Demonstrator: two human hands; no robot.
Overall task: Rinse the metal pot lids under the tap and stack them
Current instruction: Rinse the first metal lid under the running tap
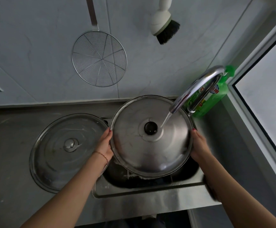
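Observation:
A round metal pot lid with a black knob (134, 145) hangs over the sink (150, 189), dome side up. My left hand (105, 144) grips its left rim and my right hand (199, 145) grips its right rim. The curved chrome tap (198, 87) runs water onto the lid just right of the knob. A second, larger metal lid with a metal knob (64, 150) lies flat on the steel counter to the left of the sink, touching nothing but the counter.
A green dish-soap bottle (216, 94) stands behind the tap at the back right. On the wall hang a wire skimmer (99, 58) and a white brush with black bristles (165, 23). A window frame (255, 122) runs along the right.

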